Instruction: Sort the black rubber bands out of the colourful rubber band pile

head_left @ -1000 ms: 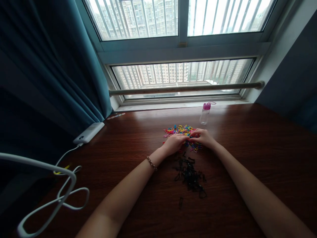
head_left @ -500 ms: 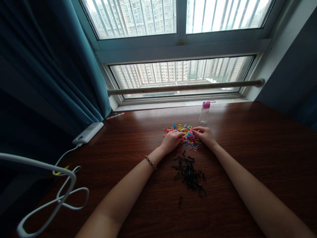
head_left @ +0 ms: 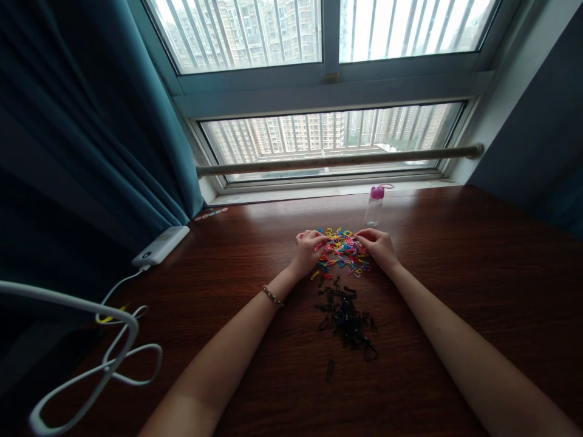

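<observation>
A heap of small coloured elastic bands (head_left: 341, 250) lies on the dark wooden table (head_left: 455, 273). My left hand (head_left: 306, 250) rests at the heap's left edge with fingers curled against the bands. My right hand (head_left: 378, 247) sits at the right edge, fingers curled and touching the bands too. Nearer to me lies a separate heap of black bands (head_left: 347, 318), with one stray black band (head_left: 330, 369) closer still. A beaded bracelet (head_left: 272, 295) is on my left wrist.
A small clear bottle with a pink cap (head_left: 375, 206) stands behind the coloured heap, near the window sill. A white power bank (head_left: 161, 246) lies at the table's left edge, its white cable (head_left: 104, 358) looping off the front left. A teal curtain (head_left: 91, 121) hangs at the left.
Both hands have moved apart from the middle of the coloured heap to its left and right edges, uncovering the bands between them. The view shifted slightly.
</observation>
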Tool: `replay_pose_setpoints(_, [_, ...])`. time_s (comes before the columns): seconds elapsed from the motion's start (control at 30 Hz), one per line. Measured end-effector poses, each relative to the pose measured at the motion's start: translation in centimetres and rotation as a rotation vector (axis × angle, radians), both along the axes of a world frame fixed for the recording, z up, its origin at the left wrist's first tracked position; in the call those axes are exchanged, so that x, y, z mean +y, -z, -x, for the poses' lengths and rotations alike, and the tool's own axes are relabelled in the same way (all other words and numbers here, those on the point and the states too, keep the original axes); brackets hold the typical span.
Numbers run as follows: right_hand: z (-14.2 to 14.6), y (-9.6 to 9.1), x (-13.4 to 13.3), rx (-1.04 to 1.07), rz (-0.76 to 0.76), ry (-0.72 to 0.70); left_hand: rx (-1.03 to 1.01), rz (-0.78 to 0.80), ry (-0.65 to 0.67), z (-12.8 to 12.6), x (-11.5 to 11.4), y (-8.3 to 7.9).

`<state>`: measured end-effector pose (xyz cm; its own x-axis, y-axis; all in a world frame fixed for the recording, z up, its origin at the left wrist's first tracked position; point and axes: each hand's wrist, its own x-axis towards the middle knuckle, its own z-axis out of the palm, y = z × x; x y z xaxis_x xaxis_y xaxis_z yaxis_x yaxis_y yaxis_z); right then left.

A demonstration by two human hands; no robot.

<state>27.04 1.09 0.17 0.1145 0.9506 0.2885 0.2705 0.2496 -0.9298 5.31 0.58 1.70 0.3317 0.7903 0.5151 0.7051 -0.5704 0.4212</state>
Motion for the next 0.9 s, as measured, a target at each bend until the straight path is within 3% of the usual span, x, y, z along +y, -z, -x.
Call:
replay_pose_setpoints(0.3, [0.5, -1.2, -0.2, 0.597, 0.118, -0.112, -0.433, 0.201, -0.088, 2.4, 1.9, 0.7])
replay_pose_setpoints(0.4, [0.8, -1.5, -0.3, 0.602, 0.171, -0.156, -0.490, 0.217, -0.091, 2.4, 2.2, 1.1])
replay_pose_setpoints(0.6, [0.6, -2.0, -0.8, 0.484, 0.291, -0.319, -0.412, 0.226, -0.082, 2.6, 2.4, 1.2])
replay_pose_setpoints(0.67, [0.3, -2.5, -1.1, 0.408, 0.393, -0.487, -0.406, 0.246, -0.090, 2.6, 2.5, 1.2])
replay_pose_setpoints(0.8, [0.1, -4.0, -2.3, 0.114, 0.759, -1.072, -0.447, 0.260, -0.088, 2.5, 2.4, 1.1])
replay_pose_setpoints(0.83, [0.2, -4.4, -2.5, 0.057, 0.818, -1.165, -0.466, 0.261, -0.082, 2.4, 2.3, 1.0])
replay_pose_setpoints(0.9, [0.4, -4.8, -2.8, 0.007, 0.863, -1.211, -0.520, 0.267, -0.063, 2.3, 2.1, 0.4])
